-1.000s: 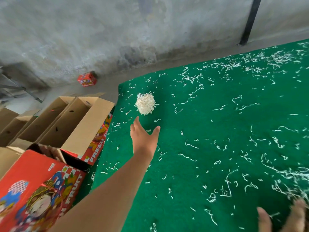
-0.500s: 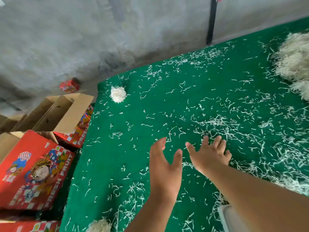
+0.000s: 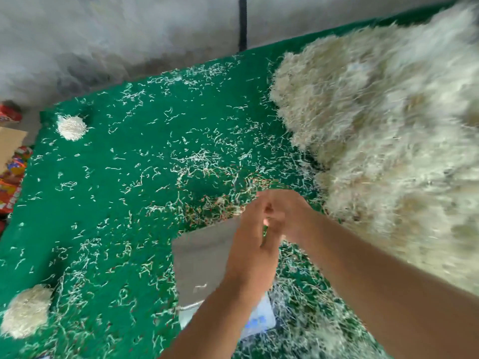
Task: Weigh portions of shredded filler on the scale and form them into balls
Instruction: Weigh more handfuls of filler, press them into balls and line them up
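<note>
Both hands have swung back from the far ball and now meet above the scale point(image 3: 204, 257), left hand point(image 3: 252, 244) against right hand point(image 3: 282, 216), fingers blurred, so I cannot tell their grip. Seemingly a new portion comes next. Two balls point(image 3: 26, 310) point(image 3: 71, 127) sit left; the pale, stringy filler heap point(image 3: 388, 130) lies right.

Even, diffuse daylight; no glare. Heavy motion blur smears the hands point(image 3: 269, 229) and filler pile point(image 3: 388, 141); wide-angle distortion bends the edges.
</note>
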`<control>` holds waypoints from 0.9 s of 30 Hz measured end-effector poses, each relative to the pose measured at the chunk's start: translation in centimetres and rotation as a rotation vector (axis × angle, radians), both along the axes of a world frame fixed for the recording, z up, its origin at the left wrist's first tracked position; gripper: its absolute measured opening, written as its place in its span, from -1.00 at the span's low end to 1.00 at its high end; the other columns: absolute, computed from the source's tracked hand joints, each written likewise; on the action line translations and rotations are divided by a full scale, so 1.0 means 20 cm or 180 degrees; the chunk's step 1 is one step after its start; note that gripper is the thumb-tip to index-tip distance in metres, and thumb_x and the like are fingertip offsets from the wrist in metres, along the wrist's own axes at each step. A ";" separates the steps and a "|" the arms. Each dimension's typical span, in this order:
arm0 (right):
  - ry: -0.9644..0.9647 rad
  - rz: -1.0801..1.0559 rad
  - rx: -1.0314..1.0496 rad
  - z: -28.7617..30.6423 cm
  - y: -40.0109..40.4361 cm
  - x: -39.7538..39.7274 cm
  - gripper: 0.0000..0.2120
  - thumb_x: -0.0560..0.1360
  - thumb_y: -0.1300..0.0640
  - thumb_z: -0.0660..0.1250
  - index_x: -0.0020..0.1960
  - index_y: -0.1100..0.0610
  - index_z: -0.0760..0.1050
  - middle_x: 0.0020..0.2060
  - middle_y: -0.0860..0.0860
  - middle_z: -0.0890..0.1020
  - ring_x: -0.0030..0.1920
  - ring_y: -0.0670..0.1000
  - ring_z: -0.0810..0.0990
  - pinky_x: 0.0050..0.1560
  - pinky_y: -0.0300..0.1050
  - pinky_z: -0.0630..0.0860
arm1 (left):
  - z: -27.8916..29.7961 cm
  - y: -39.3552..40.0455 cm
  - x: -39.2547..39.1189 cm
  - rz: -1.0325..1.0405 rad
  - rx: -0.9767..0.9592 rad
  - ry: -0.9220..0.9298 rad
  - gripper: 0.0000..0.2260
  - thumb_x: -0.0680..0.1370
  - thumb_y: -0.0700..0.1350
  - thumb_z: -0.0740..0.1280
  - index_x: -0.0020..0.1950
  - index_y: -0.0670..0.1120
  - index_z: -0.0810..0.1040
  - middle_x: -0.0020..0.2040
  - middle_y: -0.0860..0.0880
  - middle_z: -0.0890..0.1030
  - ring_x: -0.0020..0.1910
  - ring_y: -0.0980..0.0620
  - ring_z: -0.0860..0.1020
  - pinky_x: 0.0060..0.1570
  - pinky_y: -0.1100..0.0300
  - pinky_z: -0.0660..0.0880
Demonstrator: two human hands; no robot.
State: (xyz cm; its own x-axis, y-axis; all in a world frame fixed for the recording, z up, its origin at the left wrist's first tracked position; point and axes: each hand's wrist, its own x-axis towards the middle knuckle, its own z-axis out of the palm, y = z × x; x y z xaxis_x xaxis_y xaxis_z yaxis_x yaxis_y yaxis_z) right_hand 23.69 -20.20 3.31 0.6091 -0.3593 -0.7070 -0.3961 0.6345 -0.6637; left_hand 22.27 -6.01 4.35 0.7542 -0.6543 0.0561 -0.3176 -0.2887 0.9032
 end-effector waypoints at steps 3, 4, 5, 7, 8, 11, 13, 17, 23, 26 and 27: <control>-0.0198 -0.0465 0.0816 0.05 -0.11 -0.37 -0.77 0.69 0.09 0.24 0.05 0.23 0.58 -0.17 0.10 0.66 -0.25 0.05 0.61 -0.21 -0.04 0.59 | 0.03 -0.19 -0.45 -0.0601 -0.0047 0.0210 -0.48 0.72 0.29 0.02 0.68 0.30 -0.01 0.67 0.29 0.08 0.65 0.23 0.07 0.60 0.02 0.13; -0.0222 -0.0737 0.1024 0.05 -0.16 -0.46 -0.69 0.72 0.02 0.21 0.15 0.24 0.58 -0.07 0.12 0.70 -0.16 0.08 0.63 -0.12 0.01 0.57 | 0.02 -0.23 -0.57 -0.0659 0.0013 0.0209 -0.46 0.72 0.31 -0.01 0.68 0.32 -0.10 0.69 0.29 -0.02 0.66 0.22 -0.02 0.63 -0.01 0.06; -0.0160 -0.0943 0.1102 0.06 -0.20 -0.57 -0.63 0.73 -0.03 0.18 0.23 0.26 0.57 0.01 0.12 0.72 -0.11 0.09 0.65 -0.09 0.03 0.56 | 0.00 -0.26 -0.67 -0.0717 0.0093 0.0234 -0.46 0.72 0.32 -0.03 0.67 0.32 -0.12 0.69 0.26 -0.04 0.67 0.20 -0.02 0.63 -0.05 0.06; -0.0045 -0.1176 0.0973 0.05 -0.29 -0.79 -0.58 0.72 -0.08 0.20 0.27 0.27 0.56 0.03 0.12 0.76 -0.08 0.09 0.75 -0.11 0.03 0.62 | -0.04 -0.29 -0.83 -0.0934 0.0287 0.0398 -0.47 0.71 0.33 -0.04 0.68 0.32 -0.06 0.68 0.26 0.07 0.66 0.17 0.10 0.59 -0.12 0.20; 0.0005 -0.1174 0.0889 0.04 -0.33 -0.91 -0.60 0.70 -0.09 0.24 0.26 0.23 0.59 0.02 0.12 0.77 -0.05 0.10 0.78 -0.14 0.02 0.65 | -0.06 -0.30 -0.90 -0.1090 0.0422 0.0375 -0.48 0.71 0.34 -0.04 0.66 0.35 -0.03 0.66 0.32 0.10 0.63 0.17 0.18 0.55 -0.12 0.29; 0.0249 -0.1094 0.0646 0.01 -0.42 -1.24 -0.67 0.68 -0.06 0.28 0.22 0.17 0.63 0.03 0.10 0.78 0.09 0.13 0.75 -0.03 0.07 0.62 | -0.16 -0.28 -1.04 -0.1467 0.1136 -0.0127 -0.51 0.68 0.37 -0.06 0.63 0.41 0.05 0.61 0.41 0.07 0.61 0.15 0.23 0.50 -0.06 0.40; 0.0418 -0.0990 0.0214 0.00 -0.44 -1.38 -0.74 0.68 0.00 0.30 0.20 0.15 0.63 0.05 0.08 0.77 0.12 0.11 0.71 0.16 0.13 0.59 | -0.24 -0.28 -1.08 -0.1439 0.1580 -0.0068 -0.49 0.69 0.31 -0.02 0.65 0.29 0.11 0.69 0.22 0.02 0.65 0.19 0.02 0.64 0.01 0.11; 0.0973 -0.0584 -0.1672 -0.03 -0.43 -1.55 -0.66 0.65 0.08 0.37 0.40 0.06 0.48 -0.04 -0.01 0.68 -0.18 -0.01 0.61 -0.21 -0.11 0.63 | -0.25 -0.36 -1.08 -0.1097 0.1926 -0.0089 -0.46 0.70 0.18 0.11 0.67 0.10 0.14 0.70 0.05 0.04 0.66 0.14 -0.01 0.62 0.07 -0.01; 0.1294 0.0545 -0.2320 -0.17 -0.45 -1.64 -0.26 0.60 0.12 0.42 0.67 -0.08 0.14 0.45 0.10 0.49 -0.36 -0.13 0.59 -0.46 -0.35 0.47 | -0.25 -0.55 -1.06 -0.0900 0.1863 -0.0058 -0.16 0.61 0.08 0.39 0.69 0.22 -0.13 0.66 0.07 0.03 0.65 0.07 0.07 0.59 -0.02 0.20; 0.1026 0.0639 -0.2015 -0.20 -0.40 -1.64 -0.50 0.64 0.30 0.23 0.54 -0.01 0.43 0.50 0.01 0.49 -0.34 -0.09 0.66 -0.33 -0.22 0.59 | -0.32 -0.66 -1.06 -0.0891 0.1578 0.0346 -0.07 0.53 0.01 0.53 0.67 0.27 -0.04 0.41 0.12 0.41 0.41 0.22 0.45 0.31 0.27 0.49; 0.0964 0.0609 -0.1888 -0.21 -0.38 -1.65 -0.57 0.65 0.31 0.20 0.43 0.00 0.55 0.46 -0.01 0.53 -0.24 -0.02 0.72 -0.25 -0.19 0.62 | -0.34 -0.69 -1.06 -0.0914 0.1492 0.0475 -0.10 0.54 -0.03 0.53 0.67 0.25 0.00 0.31 0.14 0.50 0.25 0.22 0.58 0.17 0.33 0.57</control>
